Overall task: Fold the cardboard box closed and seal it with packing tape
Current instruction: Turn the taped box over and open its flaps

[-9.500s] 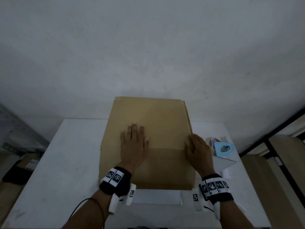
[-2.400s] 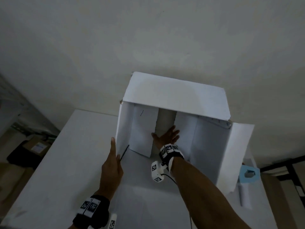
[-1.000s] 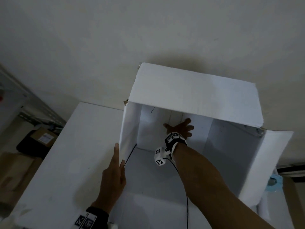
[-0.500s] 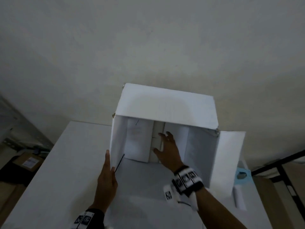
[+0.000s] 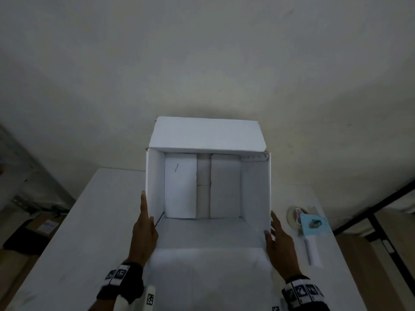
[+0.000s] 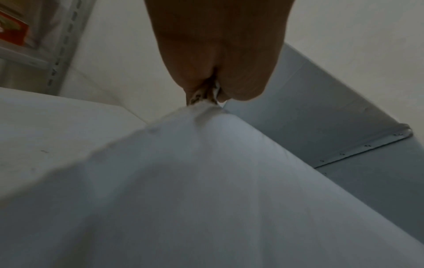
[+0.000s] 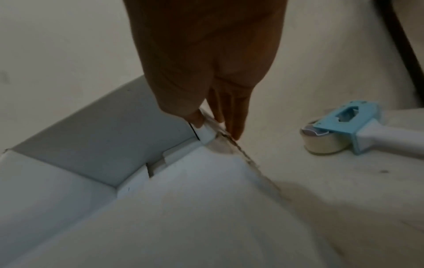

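The cardboard box (image 5: 208, 135), white inside, lies on its side on the white table (image 5: 89, 232) with its open mouth facing me. Two inner flaps stand folded against its far end. Its lower flap (image 5: 211, 272) lies flat toward me. My left hand (image 5: 147, 207) holds the front edge of the left wall; the left wrist view shows that edge pinched in my left hand (image 6: 206, 98). My right hand (image 5: 270, 223) takes the right wall's edge; in the right wrist view my right hand (image 7: 216, 129) has its thumb inside and fingers outside. The blue and white tape dispenser (image 5: 313, 225) lies right of the box.
A pale wall rises close behind the table. On the floor at the left are a metal shelf (image 5: 24, 198) and a cardboard carton (image 5: 42, 227). A black frame (image 5: 370, 212) stands at the right. The tape dispenser (image 7: 339, 130) sits a hand's width from my right fingers.
My right hand has come out of the box's inside and moved to the right wall's edge. The right flap no longer sticks out sideways. The left hand stays on the left wall.
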